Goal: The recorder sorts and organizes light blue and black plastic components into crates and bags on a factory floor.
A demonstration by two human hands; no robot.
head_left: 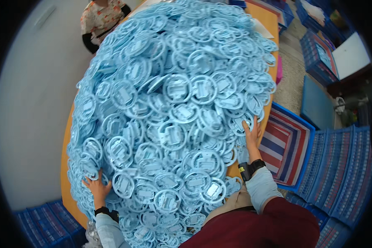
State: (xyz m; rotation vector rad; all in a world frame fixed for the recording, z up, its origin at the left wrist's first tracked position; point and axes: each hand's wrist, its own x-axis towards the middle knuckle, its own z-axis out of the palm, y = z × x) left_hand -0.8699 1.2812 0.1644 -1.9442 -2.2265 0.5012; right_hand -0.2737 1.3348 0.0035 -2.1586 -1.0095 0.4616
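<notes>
A large heap of light blue round plastic parts [177,89] covers the table from its near end to its far end. Each part is a ring with a raised rectangular block in its middle. At the heap's left side my left hand [97,191] rests against the parts, thumb and fingers spread, its fingertips partly hidden among them. My right hand [252,133] lies along the heap's right edge, thumb and fingers apart, touching the outer parts. Neither hand visibly grips a single part. Both wrists wear dark bands.
The wooden table's edge [66,157] shows on the left. To the right on the floor stands a blue crate with a striped lining [282,144], beside stacked blue crates [339,165]. More blue crates [49,225] stand at lower left. Another person [101,20] is at the far left.
</notes>
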